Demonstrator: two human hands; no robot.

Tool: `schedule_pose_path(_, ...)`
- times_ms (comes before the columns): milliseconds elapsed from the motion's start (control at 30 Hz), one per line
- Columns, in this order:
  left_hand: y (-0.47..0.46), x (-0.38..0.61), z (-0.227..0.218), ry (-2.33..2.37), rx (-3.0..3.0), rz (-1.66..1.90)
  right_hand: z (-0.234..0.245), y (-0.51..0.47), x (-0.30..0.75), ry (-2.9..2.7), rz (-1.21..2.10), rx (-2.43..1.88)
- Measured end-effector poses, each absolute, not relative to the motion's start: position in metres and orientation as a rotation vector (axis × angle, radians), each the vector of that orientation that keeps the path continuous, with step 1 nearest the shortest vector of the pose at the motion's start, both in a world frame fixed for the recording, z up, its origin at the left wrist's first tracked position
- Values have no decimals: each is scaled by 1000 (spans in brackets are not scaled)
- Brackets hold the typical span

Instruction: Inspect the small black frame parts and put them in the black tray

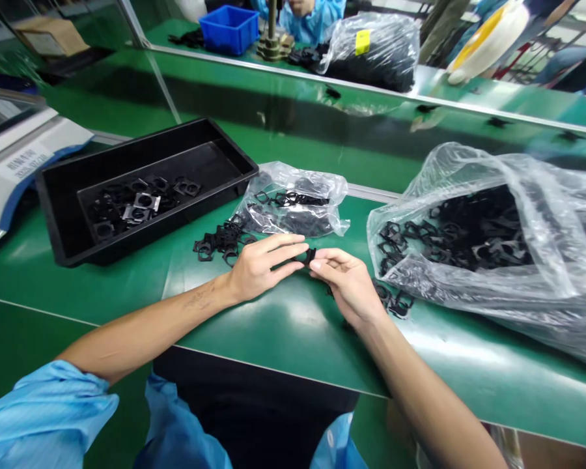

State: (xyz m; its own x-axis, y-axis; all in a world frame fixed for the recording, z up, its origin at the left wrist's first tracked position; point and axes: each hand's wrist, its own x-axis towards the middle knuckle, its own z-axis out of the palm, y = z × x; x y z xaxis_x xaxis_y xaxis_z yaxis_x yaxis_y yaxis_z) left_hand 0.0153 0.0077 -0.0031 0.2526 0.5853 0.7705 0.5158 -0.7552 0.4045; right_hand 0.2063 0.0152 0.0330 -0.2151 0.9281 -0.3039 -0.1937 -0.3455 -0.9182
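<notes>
Between my two hands, just above the green tabletop, is a small black plastic part point(308, 256). My left hand point(268, 260) pinches its left side with the fingertips, and my right hand point(346, 280) grips its right side between thumb and fingers. The part's exact shape is partly hidden by the fingers. A pile of black ring-shaped plastic parts point(219, 241) lies on the table behind my left hand. More such parts point(395, 302) lie beside my right wrist, partly covered by it.
A black tray point(151, 236) at left holds black parts and a few shiny ones. Behind my hands lies a clear bag point(332, 189) of parts; a larger open plastic bag point(449, 156) sits at right. Across the divider are a blue bin point(229, 31), a wrapped bag point(371, 55) and a co-worker point(312, 19).
</notes>
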Motion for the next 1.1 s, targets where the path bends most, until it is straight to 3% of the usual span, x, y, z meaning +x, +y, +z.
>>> schedule_pose_path(367, 4, 18, -1, 1008, 2401, 1588, 28, 9, 205, -1357, 1298, -1205)
schedule_pose_path(633, 3, 21, 3, 1159, 1968, 1567, 36, 10, 207, -1369, 1264, -1188)
schedule_pose_path(1100, 4, 23, 4, 1034, 1758, 1533, 34, 9, 208, -1500, 1125, -1114)
